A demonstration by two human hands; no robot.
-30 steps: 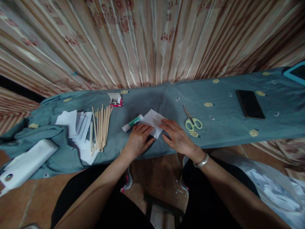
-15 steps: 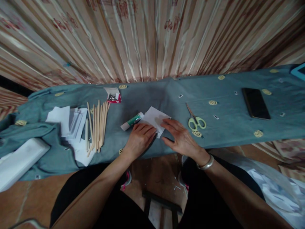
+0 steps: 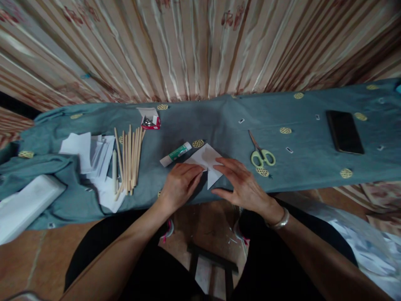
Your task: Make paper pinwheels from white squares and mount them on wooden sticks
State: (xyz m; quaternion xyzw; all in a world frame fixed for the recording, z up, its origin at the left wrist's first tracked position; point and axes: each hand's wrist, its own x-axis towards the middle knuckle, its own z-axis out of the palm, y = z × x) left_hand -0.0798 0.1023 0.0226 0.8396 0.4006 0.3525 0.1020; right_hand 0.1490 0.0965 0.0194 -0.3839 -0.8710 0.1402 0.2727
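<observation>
My left hand point(image 3: 179, 184) pinches the pointed, folded white paper point(image 3: 205, 154), likely so it can't slide; my right hand point(image 3: 246, 184), thumb and fingers apart, steadies its other side.

"What finishes do I log from here?"
"Sheet point(image 3: 205, 155): matt paper. Sticks point(image 3: 134, 161): smooth bare wood. Cloth point(image 3: 216, 119): dull, creased fabric."
"What else do I list?"
"Scissors point(image 3: 260, 150): metal and smooth plastic, as I see it. Bangle point(image 3: 281, 220): shiny metal. Phone point(image 3: 345, 131): smooth, faintly glossy. Curtain point(image 3: 200, 50): pleated fabric, satiny sheen."
</observation>
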